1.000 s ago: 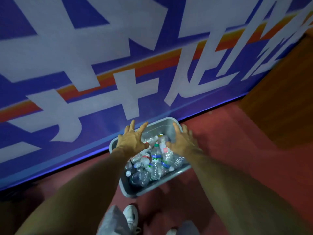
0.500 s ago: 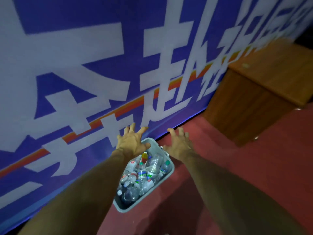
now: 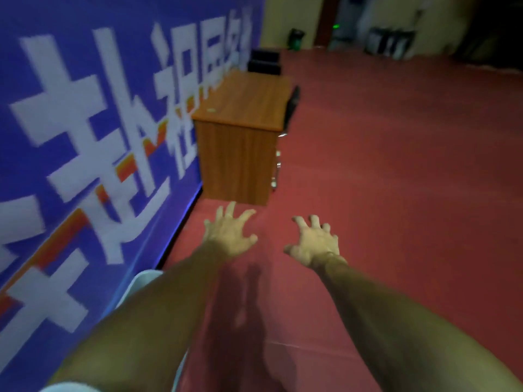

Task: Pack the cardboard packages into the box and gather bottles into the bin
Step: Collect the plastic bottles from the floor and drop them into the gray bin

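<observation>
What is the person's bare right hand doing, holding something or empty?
Empty and open: the bare right hand is splayed wide over the red floor, with nothing in it.

Blue banner (image 3: pixel 85 123) along left wall; red floor (image 3: pixel 396 193); wooden desk (image 3: pixel 240 142) against banner; dim light.

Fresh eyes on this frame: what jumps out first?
The huge blue banner with white characters fills the left side. In the middle, the left hand and the right hand reach forward with fingers spread, holding nothing, over the red floor. Just beyond them a wooden desk stands against the banner.
</observation>
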`<state>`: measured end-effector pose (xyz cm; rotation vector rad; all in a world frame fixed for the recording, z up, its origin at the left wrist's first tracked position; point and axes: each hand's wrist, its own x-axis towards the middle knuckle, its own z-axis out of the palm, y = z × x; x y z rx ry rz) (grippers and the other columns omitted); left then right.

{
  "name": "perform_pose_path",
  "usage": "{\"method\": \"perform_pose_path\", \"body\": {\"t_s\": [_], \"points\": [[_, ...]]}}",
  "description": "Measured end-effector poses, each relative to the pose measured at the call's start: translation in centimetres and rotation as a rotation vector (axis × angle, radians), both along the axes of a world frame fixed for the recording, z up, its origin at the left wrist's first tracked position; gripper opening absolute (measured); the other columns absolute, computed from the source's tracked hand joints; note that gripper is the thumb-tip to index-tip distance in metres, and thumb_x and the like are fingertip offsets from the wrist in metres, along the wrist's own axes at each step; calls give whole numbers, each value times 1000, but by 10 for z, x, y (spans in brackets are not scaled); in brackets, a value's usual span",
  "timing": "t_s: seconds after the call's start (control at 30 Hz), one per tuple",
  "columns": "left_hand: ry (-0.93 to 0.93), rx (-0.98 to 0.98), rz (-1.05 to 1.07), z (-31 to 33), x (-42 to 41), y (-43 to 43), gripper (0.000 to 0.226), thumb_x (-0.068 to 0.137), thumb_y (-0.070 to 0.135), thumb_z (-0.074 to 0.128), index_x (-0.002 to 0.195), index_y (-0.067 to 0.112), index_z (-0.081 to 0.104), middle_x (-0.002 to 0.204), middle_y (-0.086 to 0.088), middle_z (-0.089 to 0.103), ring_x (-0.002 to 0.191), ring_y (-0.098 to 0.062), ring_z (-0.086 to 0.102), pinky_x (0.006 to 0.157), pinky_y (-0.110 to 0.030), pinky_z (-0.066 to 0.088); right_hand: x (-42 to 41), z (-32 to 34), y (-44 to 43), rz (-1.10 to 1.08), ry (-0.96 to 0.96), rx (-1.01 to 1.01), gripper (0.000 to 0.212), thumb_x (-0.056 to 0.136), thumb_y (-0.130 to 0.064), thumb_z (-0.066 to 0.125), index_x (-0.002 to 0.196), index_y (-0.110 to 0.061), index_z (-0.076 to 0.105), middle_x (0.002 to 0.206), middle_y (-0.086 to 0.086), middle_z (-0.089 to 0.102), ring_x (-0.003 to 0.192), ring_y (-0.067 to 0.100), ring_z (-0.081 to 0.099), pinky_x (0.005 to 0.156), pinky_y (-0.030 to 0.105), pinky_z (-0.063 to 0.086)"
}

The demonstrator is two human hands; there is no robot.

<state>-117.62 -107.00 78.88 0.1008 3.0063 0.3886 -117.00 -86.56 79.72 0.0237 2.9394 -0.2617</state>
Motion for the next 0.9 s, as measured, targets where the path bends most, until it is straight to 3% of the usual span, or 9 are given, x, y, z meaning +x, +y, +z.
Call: {"method": "perform_pose_path", "body": {"t_s": [0.27, 0.57, 0.9], "points": [[66, 13, -434, 27, 48, 234, 65, 88, 51, 55, 148, 47, 32, 163, -6, 12, 149, -30, 9, 114, -60, 23, 129, 15, 216, -392, 42, 25, 77, 87, -55, 64, 152, -39, 25, 158, 6, 20, 138, 34, 27, 109, 54, 34], [-6, -29, -771, -9, 214, 492, 64, 90, 51, 52, 149, 46, 29, 164, -9, 8, 150, -35, 5, 113, -64, 22, 360, -12, 444, -771, -12, 66, 79, 84, -60, 62, 151, -39, 26, 152, 5, 26, 133, 34, 33, 104, 51, 37], [-44, 15, -1097, -15, 377, 733, 65, 91, 49, 54, 150, 45, 28, 165, -9, 4, 151, -35, 0, 115, -66, 17, 567, -15, 620, -1086, -40, 64, 74, 83, -55, 64, 148, -37, 31, 152, 6, 29, 134, 36, 32, 104, 52, 38]]}}
